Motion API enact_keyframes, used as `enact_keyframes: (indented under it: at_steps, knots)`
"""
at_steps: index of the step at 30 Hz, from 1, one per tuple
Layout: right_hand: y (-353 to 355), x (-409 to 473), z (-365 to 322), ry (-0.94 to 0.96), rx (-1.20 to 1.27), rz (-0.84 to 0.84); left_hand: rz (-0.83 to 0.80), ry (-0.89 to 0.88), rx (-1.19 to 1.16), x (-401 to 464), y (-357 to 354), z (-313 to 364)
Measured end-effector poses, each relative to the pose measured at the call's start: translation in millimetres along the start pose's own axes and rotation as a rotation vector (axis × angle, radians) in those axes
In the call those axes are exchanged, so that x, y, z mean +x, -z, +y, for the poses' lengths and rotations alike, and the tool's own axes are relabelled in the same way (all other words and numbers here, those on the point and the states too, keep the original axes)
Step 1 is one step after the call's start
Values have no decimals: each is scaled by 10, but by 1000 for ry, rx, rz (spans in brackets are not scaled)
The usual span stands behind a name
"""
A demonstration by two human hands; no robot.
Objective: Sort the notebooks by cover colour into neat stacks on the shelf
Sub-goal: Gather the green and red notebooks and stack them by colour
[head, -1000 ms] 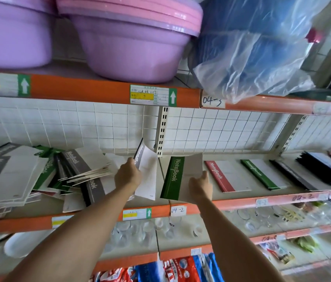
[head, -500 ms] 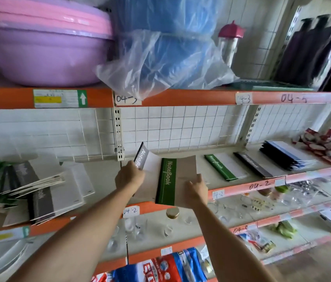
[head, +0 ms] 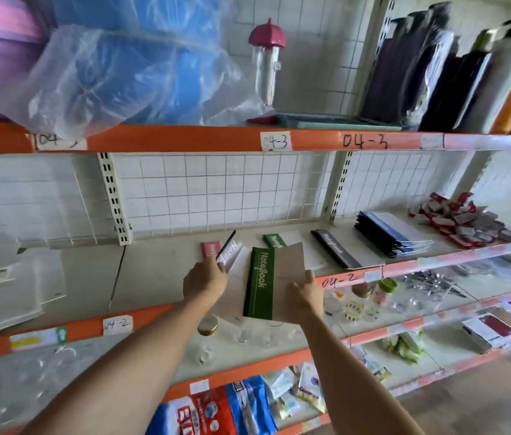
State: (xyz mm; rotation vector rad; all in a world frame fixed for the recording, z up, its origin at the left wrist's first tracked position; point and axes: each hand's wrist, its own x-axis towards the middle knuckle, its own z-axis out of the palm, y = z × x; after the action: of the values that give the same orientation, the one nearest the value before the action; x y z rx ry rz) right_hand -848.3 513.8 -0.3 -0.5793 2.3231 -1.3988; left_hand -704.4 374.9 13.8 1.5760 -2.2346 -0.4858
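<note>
Up at the shelf (head: 153, 277), the left hand (head: 205, 279) has its grip round a grey-spined notebook (head: 230, 251), tilted up, while the right hand (head: 306, 298) holds a green-spined notebook (head: 262, 282) from below; red (head: 209, 248), green (head: 274, 240) and black notebooks (head: 334, 248) lie flat behind them.

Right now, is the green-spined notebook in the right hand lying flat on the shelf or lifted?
Lifted. The green-spined brown-cover notebook is tilted in the right hand, its lower end past the orange shelf edge.

head-worn view, facing shelf (head: 160, 274), close
</note>
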Motion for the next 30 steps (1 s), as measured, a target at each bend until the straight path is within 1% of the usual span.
enact_keyframes:
  at_steps: [3, 7, 10, 14, 17, 21, 23, 27, 30]
  knots:
    - [133, 133, 96, -20, 32, -2, -19, 8, -8, -20, -127, 218]
    - [367, 293, 128, -10, -3, 9, -51, 2, -25, 66, -312, 489]
    - [556, 499, 202, -8, -17, 22, -69, -20, -85, 217, -513, 740]
    - [889, 908, 316, -33, -56, 79, -97, -69, -197, 416, -837, 1194]
    - [1155, 1233, 330, -59, -99, 89, -142, -80, -252, 575, -1077, 1557]
    - [1468, 1742, 263, -28, -164, 123, -176, -86, -295, 822, -1362, 2010]
    - [1599, 1986, 259, -25, -207, 135, -179, -69, -307, 919, -1492, 2202]
    - [1832, 2393, 254, -31, -319, 127, -264, -8, -311, 1061, -1709, 2545]
    - [1971, 2648, 261, -10, -366, 140, -282, 35, -296, 1114, -1835, 2780]
